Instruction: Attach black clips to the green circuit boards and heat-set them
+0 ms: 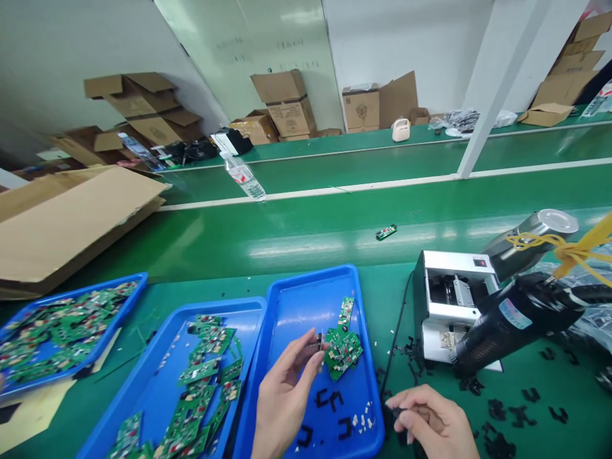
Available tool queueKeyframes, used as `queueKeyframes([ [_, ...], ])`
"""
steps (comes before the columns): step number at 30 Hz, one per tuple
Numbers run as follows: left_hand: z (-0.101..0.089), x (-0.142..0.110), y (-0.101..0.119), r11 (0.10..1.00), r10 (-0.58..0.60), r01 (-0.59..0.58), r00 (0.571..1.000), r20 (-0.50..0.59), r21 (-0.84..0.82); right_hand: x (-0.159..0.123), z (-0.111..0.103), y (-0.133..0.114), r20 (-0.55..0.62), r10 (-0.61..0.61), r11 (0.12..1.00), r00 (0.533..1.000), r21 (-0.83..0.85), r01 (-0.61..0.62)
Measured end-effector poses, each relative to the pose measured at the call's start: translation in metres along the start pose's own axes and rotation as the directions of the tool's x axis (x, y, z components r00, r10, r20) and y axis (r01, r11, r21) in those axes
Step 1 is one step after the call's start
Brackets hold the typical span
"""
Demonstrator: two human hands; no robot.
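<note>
My left hand (287,392) is over the right blue tray (291,306), thumb and fingers pinching a small circuit board that is turned nearly edge-on and mostly hidden. Just beyond its fingertips lies a pile of green circuit boards (345,350) in that tray. Black U-shaped plastic clips (329,400) and small white connectors (362,422) lie nearer the tray's front. To the right of the tray, my right hand (433,421) is closed on a black plastic clip (398,414), partly covered by the fingers, low over the green table.
Two more blue trays with circuit boards (196,401) stand left. A silver-black machine (452,306), a black cylindrical tool (516,319) and a steel flask (535,236) stand right, with loose black clips around. Beyond are a single board (386,232) and a water bottle (243,177).
</note>
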State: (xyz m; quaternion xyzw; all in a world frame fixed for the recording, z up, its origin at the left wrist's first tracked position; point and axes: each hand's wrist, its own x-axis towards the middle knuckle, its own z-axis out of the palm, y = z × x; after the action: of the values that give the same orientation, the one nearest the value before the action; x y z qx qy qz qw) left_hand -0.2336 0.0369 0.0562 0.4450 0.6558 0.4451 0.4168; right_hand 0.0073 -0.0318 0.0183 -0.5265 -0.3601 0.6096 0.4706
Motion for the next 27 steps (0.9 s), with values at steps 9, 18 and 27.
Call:
queueKeyframes([
  [9,0.087,-0.075,0.048,0.608,-0.410,0.612,0.788,0.460,-0.506,0.007,-0.012,-0.073,-0.035,-0.274,0.958,0.961,-0.104,0.269],
  [18,0.088,-0.069,0.052,0.693,-0.385,0.584,0.796,0.467,-0.424,0.007,-0.014,-0.069,0.027,-0.140,0.986,0.990,0.092,0.137],
  [27,0.091,-0.071,0.051,0.689,-0.381,0.581,0.799,0.466,-0.433,0.007,-0.020,-0.066,0.076,-0.118,0.989,0.990,0.101,0.110],
])
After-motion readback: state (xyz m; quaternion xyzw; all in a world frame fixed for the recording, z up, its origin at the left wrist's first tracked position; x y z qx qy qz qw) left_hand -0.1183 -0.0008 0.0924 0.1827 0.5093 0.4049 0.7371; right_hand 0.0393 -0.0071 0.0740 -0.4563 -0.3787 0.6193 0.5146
